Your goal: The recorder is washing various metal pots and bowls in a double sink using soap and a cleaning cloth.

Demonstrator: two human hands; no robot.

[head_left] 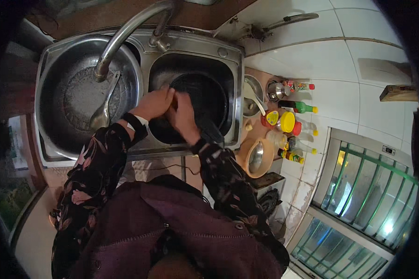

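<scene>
Your left hand (pixel 154 103) and right hand (pixel 182 116) meet over the black pan (pixel 205 100), which sits in the right basin of the steel double sink (pixel 233 56). The left hand rests on the pan's near-left rim, fingers curled; whether its grip closes on anything, you cannot tell. The right hand presses into the pan, fingers bent; its grip cannot be told either. The pan's handle (pixel 212 132) points toward you. In the left basin a ladle (pixel 103 110) lies in a round steel bowl (pixel 51 97) under the faucet (pixel 125 32). Bottles and jars (pixel 286 122) stand on the desk, right.
</scene>
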